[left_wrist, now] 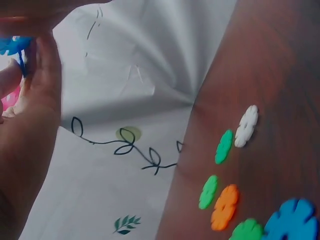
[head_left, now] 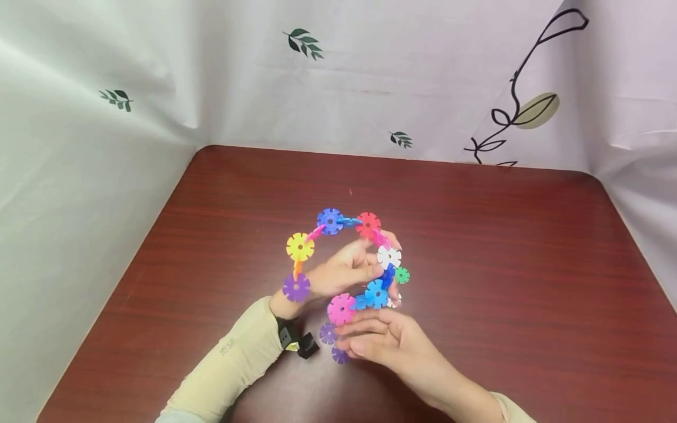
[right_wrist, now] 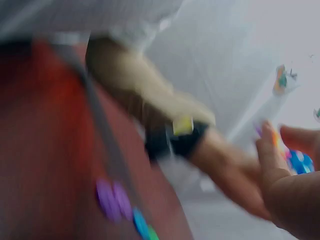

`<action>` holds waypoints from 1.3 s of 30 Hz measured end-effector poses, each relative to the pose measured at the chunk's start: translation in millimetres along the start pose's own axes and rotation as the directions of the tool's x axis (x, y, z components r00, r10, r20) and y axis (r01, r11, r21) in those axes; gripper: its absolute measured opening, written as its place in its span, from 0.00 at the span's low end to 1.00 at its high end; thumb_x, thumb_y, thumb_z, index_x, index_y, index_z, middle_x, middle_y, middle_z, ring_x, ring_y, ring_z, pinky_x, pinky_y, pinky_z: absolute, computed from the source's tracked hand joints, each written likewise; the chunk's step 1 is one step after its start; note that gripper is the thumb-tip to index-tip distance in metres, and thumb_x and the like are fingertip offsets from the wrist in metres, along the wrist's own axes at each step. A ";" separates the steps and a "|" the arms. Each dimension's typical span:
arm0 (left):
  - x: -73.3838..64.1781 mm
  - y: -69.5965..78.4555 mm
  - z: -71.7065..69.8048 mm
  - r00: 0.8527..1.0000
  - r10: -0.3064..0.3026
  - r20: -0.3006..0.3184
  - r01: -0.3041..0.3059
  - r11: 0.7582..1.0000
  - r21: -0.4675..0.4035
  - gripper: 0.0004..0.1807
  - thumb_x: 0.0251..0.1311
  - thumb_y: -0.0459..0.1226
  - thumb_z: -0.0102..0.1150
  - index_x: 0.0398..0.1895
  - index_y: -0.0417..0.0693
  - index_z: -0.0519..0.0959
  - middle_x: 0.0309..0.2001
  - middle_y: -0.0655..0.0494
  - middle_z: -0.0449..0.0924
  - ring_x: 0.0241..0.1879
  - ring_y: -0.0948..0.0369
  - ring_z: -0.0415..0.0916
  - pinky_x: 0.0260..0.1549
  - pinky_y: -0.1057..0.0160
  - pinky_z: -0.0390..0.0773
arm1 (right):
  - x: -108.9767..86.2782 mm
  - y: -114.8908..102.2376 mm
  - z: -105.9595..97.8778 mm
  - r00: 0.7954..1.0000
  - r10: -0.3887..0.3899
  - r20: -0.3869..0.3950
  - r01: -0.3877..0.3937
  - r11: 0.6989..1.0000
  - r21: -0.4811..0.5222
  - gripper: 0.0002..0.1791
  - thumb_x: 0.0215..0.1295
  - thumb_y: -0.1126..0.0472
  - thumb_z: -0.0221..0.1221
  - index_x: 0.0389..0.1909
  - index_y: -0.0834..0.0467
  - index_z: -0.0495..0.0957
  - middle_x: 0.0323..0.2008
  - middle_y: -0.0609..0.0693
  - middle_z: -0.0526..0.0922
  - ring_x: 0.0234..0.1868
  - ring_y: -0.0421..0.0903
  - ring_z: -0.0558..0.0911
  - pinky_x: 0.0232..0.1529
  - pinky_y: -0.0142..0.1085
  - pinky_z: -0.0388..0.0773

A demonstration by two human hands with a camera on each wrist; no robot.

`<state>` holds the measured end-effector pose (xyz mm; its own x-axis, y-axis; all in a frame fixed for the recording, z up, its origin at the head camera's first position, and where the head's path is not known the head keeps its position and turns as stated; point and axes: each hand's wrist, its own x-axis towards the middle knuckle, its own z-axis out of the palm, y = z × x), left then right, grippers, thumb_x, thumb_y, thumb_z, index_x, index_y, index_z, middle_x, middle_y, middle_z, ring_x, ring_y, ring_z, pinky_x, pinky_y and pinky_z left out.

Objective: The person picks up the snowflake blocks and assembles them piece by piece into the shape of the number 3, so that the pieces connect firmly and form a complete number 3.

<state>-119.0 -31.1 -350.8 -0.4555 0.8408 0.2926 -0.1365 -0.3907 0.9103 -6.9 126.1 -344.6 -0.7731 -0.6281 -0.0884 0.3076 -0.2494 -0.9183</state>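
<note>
Notched plastic snowflake discs are joined edge to edge in a curved chain [head_left: 330, 221]. My left hand [head_left: 341, 270] pinches this chain between thumb and fingers near its white disc [head_left: 389, 257] and dark blue disc [head_left: 388, 275]. In the left wrist view, blue discs [left_wrist: 14, 45] show at the left fingertips. From there the chain bends toward a pink end disc [head_left: 341, 308]; its other end, a purple disc [head_left: 296, 288], hangs over the left wrist. Just below the pink disc, my right hand [head_left: 396, 341] has its fingers loosely extended, right at the disc's lower edge.
Loose discs lie on the brown table [head_left: 502, 264]: a green disc [head_left: 402, 275] beyond the hands, purple discs [head_left: 328, 333] between the forearms, and white [left_wrist: 246, 126], orange [left_wrist: 225, 207] and blue [left_wrist: 294, 222] discs in the left wrist view. White patterned cloth [head_left: 359, 88] surrounds the table.
</note>
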 end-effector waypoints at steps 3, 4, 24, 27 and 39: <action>-3.2 2.1 0.0 1.000 0.000 -0.021 0.002 0.993 0.116 0.25 0.68 0.37 0.48 0.56 0.24 0.58 0.33 0.31 0.79 0.38 0.54 0.82 0.40 0.62 0.80 | -3.8 -1.2 -20.9 1.000 -0.018 0.011 0.020 0.950 -0.313 0.14 0.66 0.66 0.55 0.48 0.71 0.73 0.40 0.62 0.83 0.38 0.49 0.85 0.39 0.41 0.82; -3.8 2.7 -0.1 1.000 -0.001 -0.031 0.006 0.987 0.158 0.23 0.68 0.36 0.48 0.55 0.24 0.59 0.32 0.29 0.78 0.31 0.56 0.82 0.35 0.64 0.80 | -4.1 -0.9 -29.2 0.999 -0.053 -0.006 0.044 0.888 -0.457 0.12 0.65 0.65 0.56 0.46 0.69 0.75 0.35 0.60 0.84 0.33 0.46 0.85 0.35 0.39 0.82; -5.6 4.7 5.0 0.990 -0.142 -0.022 0.144 0.967 0.212 0.24 0.57 0.19 0.53 0.56 0.23 0.60 0.44 0.19 0.71 0.44 0.30 0.73 0.49 0.53 0.77 | 36.0 9.5 -99.6 0.981 -0.174 -0.088 -0.049 0.218 -0.975 0.32 0.45 0.61 0.72 0.52 0.63 0.71 0.16 0.44 0.74 0.17 0.35 0.72 0.19 0.28 0.70; -4.4 5.9 5.9 0.991 -0.129 -0.022 0.131 0.963 0.235 0.24 0.56 0.20 0.54 0.56 0.25 0.62 0.46 0.22 0.72 0.46 0.33 0.74 0.50 0.53 0.76 | 29.6 5.1 -97.5 0.979 -0.201 -0.018 0.036 0.262 -0.964 0.20 0.49 0.65 0.69 0.45 0.60 0.77 0.15 0.42 0.77 0.17 0.30 0.73 0.19 0.25 0.71; -7.0 11.4 12.8 0.985 -0.081 -0.150 0.124 0.943 0.308 0.22 0.55 0.20 0.56 0.54 0.30 0.66 0.42 0.33 0.78 0.27 0.57 0.81 0.30 0.56 0.82 | -19.1 6.1 -32.3 0.594 -0.797 0.112 0.488 0.246 -0.838 0.06 0.62 0.65 0.59 0.34 0.66 0.79 0.28 0.53 0.86 0.31 0.39 0.85 0.32 0.26 0.80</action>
<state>-106.1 -36.7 -338.7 -0.5699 0.8038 0.1708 0.0859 -0.1484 0.9852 -8.1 160.4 -361.0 -0.6421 -0.2567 0.7224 -0.7661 0.2496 -0.5922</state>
